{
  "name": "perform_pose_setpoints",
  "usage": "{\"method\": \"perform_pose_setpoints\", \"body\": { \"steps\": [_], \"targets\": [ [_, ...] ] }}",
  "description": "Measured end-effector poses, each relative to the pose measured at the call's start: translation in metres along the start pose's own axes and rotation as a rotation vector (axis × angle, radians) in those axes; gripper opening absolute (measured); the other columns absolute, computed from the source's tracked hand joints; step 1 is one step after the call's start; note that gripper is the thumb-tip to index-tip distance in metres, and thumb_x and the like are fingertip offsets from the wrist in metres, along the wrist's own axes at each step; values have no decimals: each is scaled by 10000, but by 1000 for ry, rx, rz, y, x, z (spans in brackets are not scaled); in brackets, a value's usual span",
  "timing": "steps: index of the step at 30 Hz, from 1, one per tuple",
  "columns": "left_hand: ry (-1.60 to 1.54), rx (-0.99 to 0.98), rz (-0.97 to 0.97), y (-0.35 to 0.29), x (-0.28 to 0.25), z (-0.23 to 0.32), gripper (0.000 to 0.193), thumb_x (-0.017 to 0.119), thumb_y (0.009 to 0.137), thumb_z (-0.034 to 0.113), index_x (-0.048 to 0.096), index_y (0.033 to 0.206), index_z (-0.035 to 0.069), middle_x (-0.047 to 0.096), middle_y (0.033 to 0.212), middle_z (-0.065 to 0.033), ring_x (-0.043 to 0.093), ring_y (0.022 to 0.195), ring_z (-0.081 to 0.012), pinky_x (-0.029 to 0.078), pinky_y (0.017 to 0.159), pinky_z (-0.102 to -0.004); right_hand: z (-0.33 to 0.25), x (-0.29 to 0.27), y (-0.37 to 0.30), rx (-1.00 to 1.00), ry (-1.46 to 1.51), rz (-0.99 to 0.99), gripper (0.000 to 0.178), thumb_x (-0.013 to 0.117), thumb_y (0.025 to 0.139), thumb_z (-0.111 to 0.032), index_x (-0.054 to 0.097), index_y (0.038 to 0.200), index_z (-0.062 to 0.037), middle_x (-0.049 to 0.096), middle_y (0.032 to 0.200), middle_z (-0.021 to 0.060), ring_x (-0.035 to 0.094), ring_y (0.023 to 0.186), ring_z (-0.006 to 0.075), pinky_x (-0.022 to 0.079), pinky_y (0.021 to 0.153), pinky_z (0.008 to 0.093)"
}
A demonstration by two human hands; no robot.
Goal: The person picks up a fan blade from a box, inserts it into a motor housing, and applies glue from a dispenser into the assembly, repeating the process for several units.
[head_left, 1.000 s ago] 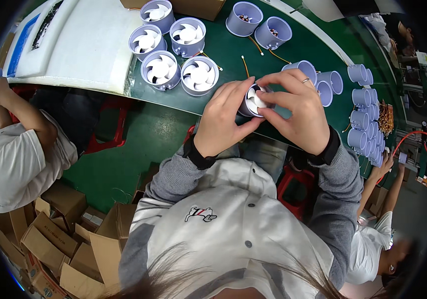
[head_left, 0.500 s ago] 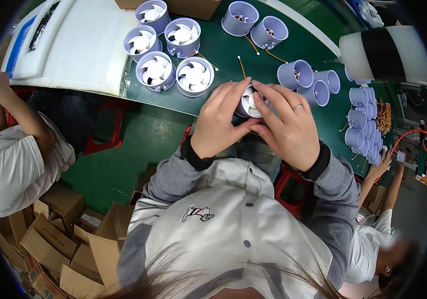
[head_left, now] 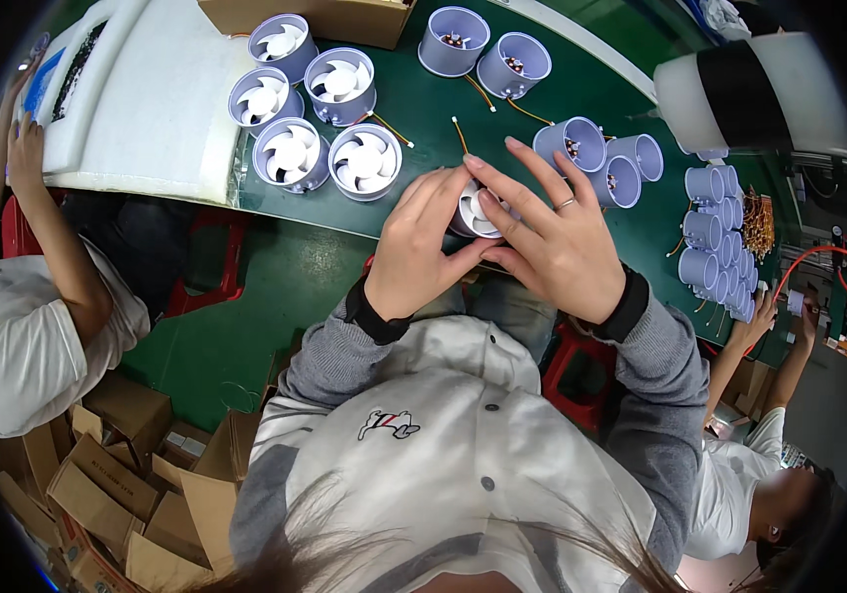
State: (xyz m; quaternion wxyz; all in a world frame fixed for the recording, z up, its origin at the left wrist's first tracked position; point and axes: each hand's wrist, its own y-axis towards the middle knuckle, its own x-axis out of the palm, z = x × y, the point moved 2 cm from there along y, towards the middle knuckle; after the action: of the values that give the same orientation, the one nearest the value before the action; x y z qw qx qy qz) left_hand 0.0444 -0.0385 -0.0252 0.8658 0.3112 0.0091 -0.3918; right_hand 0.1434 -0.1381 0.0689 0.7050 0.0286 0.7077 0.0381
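Observation:
At the near edge of the green table, a small fan [head_left: 476, 211] with a white impeller in a pale lilac round housing sits between my hands. My left hand [head_left: 421, 242] is closed around its left side, thumb on the near rim. My right hand [head_left: 566, 242], ring on one finger, grips the right side; its thumb is near the left thumb and one fingertip reaches the far rim. Other right fingers are raised and spread over the fan. A cable with a small white plug [head_left: 459, 135] sticks out on its far side. My fingers hide most of the housing.
Several finished-looking fans [head_left: 364, 163] stand left of my hands. Housings without impellers [head_left: 569, 145] stand to the right and far side, with more rows [head_left: 703, 232] farther right. A cardboard box [head_left: 315, 20] lies at the back. Co-workers sit left and right; opened cartons [head_left: 107, 484] fill the lower left.
The fingers of my right hand have lifted and spread apart, while my left hand keeps its hold. The whole view has shifted slightly. The left co-worker's arms have moved.

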Motion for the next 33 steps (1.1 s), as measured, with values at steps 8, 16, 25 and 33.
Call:
{"method": "perform_pose_setpoints", "body": {
  "steps": [8, 16, 25, 33],
  "targets": [
    [56, 58, 41, -1, 0, 2, 693, 762, 666, 106, 450, 1266, -44, 515, 1168, -190, 515, 1038, -371, 441, 877, -420, -2, -2, 5, -33, 7, 11, 455, 724, 679, -207, 614, 1066, 6, 464, 1363, 60, 436, 1239, 326, 336, 993, 497],
    [319, 34, 235, 9, 0, 13, 630, 716, 692, 39, 461, 1261, -50, 476, 1169, -200, 483, 1028, -373, 422, 870, -437, -14, -29, -1, 0, 217, 235, 361, 692, 726, -108, 619, 1071, -30, 528, 1255, 135, 519, 1110, 323, 399, 924, 445],
    [294, 35, 293, 11, -5, 1, 587, 708, 695, 27, 488, 1233, -52, 467, 1175, -191, 472, 1039, -370, 422, 862, -437, -31, -59, 67, -77, 444, 370, 243, 655, 767, -56, 618, 1003, -11, 610, 1020, 141, 589, 918, 321, 471, 795, 384],
    [366, 178, 327, 4, -13, 18, 477, 719, 663, -9, 569, 1113, -57, 518, 1100, -174, 515, 972, -342, 444, 817, -412, 27, -8, 264, 286, -46, 128, 230, 552, 821, 24, 677, 1005, -37, 630, 1076, 189, 608, 1007, 320, 513, 838, 386]
  ]
}}
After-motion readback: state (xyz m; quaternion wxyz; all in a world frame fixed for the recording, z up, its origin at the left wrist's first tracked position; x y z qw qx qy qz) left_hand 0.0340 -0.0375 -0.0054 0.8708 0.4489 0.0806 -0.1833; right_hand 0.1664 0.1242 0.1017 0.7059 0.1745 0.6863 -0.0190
